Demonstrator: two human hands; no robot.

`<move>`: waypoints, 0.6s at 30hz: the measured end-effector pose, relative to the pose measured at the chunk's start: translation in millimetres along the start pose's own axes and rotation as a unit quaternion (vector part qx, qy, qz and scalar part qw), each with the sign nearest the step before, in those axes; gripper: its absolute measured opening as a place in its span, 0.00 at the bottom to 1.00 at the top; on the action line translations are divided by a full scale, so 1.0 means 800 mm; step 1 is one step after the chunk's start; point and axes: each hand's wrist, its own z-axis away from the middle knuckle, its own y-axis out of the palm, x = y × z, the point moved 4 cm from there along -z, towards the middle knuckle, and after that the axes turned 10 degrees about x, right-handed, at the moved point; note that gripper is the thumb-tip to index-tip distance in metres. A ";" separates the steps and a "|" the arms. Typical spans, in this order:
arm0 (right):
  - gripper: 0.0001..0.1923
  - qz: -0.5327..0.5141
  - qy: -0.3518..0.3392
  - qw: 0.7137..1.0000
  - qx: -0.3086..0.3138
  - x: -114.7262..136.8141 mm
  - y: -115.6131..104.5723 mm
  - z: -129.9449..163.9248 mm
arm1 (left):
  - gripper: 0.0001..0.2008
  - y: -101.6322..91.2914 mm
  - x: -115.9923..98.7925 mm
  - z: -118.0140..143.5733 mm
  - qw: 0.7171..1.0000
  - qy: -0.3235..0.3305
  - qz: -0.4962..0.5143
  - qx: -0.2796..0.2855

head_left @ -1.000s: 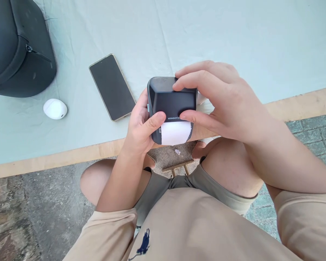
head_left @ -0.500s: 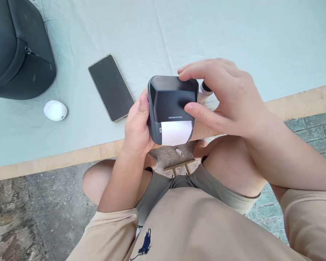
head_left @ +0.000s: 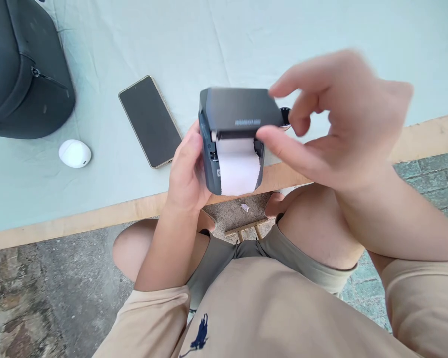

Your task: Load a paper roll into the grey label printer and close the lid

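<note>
Between two hands, left hand (head_left: 186, 171) and right hand (head_left: 343, 119), one printer (head_left: 233, 141).

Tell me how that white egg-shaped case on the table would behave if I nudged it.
The white egg-shaped case looks rounded and smooth, so it would probably rock or slide on the pale tablecloth rather than stay put. It seems small beside the phone, so likely light. Its glossy shell may be slippery to pinch.

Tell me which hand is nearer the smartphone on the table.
Left. The left hand, gripping the label printer, is just right of the smartphone; the right hand hovers beyond the printer's far side.
</note>
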 end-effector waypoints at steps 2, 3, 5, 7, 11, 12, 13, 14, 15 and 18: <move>0.11 -0.020 0.070 0.997 -0.026 -0.001 -0.006 0.001 | 0.18 0.000 0.000 -0.001 0.999 0.010 -0.018 0.035; 0.10 -0.037 0.091 0.995 -0.024 -0.001 -0.008 0.001 | 0.18 0.000 0.000 -0.002 0.998 0.015 -0.021 0.049; 0.07 -0.078 0.108 0.991 -0.009 0.000 -0.010 -0.001 | 0.17 -0.001 0.001 -0.002 0.998 0.023 -0.014 0.058; 0.05 -0.112 0.099 0.989 -0.013 0.000 -0.011 -0.003 | 0.17 -0.001 0.001 -0.001 0.998 0.033 -0.002 0.058; 0.04 -0.128 0.085 0.988 -0.011 -0.003 -0.006 -0.004 | 0.16 0.001 0.000 0.001 0.999 0.016 -0.014 0.037; 0.02 -0.107 0.078 0.991 -0.006 -0.002 -0.004 -0.005 | 0.16 0.002 -0.001 0.001 0.999 0.014 -0.022 0.033; 0.01 -0.075 0.070 0.995 0.000 0.000 -0.001 -0.006 | 0.16 0.002 -0.002 0.002 0.999 0.012 -0.030 0.030; 0.03 -0.036 0.063 0.997 0.018 0.003 0.002 -0.008 | 0.16 0.003 -0.002 0.002 0.999 0.011 -0.037 0.030; 0.05 0.005 0.066 0.996 0.054 0.005 0.007 -0.010 | 0.16 0.003 -0.002 0.002 0.999 0.010 -0.041 0.029; 0.12 0.107 0.111 0.965 0.213 0.010 0.026 -0.018 | 0.14 0.002 -0.002 0.003 0.999 0.014 -0.040 0.030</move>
